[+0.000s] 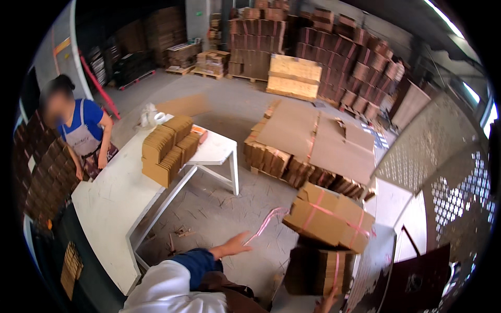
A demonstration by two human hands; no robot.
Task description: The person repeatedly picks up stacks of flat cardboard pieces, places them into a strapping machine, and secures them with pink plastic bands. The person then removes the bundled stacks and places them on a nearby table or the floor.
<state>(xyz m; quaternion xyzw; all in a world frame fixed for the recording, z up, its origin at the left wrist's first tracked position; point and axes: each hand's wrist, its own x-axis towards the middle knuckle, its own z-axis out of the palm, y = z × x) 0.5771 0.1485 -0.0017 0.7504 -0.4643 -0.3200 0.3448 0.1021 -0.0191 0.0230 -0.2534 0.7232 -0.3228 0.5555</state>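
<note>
Bundle (327,216) of brown card is nr right, bound w/ pink straps, tilted & apparently resting on a lower bundle (336,268), also strapped. L arm comes in from the near edge, sleeve blue then white, reaching right; L hand (232,246) hangs over the floor (209,211), btwn the surface & the bundles, fingers pointing right. Loose pink strip (266,221) runs from L fingertips toward the upper bundle; blurry, can't tell if fingers are clamped on it or just nr it. R hand (326,302) is at the near edge, partly cut off, fingers up by the lower bundle's near end, nr its strap; can't tell if touching or how far apart the fingers are.

Left: white surface (107,208) w/ a card stack (169,148) & white roll (159,118) at its far end; co-worker (86,128) stands on its far-left side. Far of the bundles: big flat card pile (289,125).
</note>
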